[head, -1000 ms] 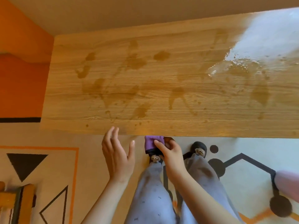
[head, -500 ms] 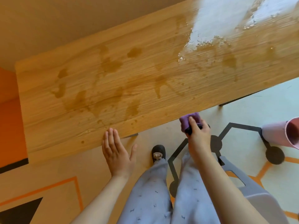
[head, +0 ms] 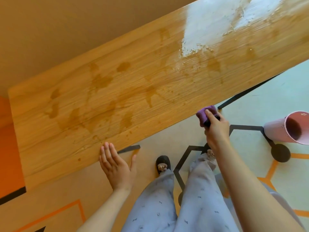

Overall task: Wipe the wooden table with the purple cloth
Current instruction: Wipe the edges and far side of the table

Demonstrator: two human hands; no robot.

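Looking straight down at a long wooden table [head: 117, 97] that runs diagonally across the view. The top is covered in darker wet patches [head: 100, 81], blotches and thin streaks spread across most of the middle, plus small droplets near the front edge. Toward the far right end there's a bright glare [head: 209, 25] where the wet surface shines.

The purple cloth [head: 204, 114] is bunched up into a wad in the right hand [head: 216, 129], fingers and thumb clenched around it. It sits right at the near edge of the table, over on the right part. Can't tell if the cloth is actually pressing on the wood or just beside the edge.

The left hand [head: 115, 164] is holding nothing: flat, fingers straight and together, thumb stuck out to the side. Its fingertips reach the near table edge further left, and I can't tell whether they touch it.

Below, the person's legs in grey-blue trousers [head: 167, 206] with a tiny print, and dark slippers [head: 163, 164] with little bear faces on the toes. The floor [head: 292, 181] has black and orange hexagon lines and black dots. A black table leg [head: 247, 91] shows under the right end. A pink cup [head: 287, 129] sits at the right edge of the view, well apart from the cloth, its dark inside facing the camera
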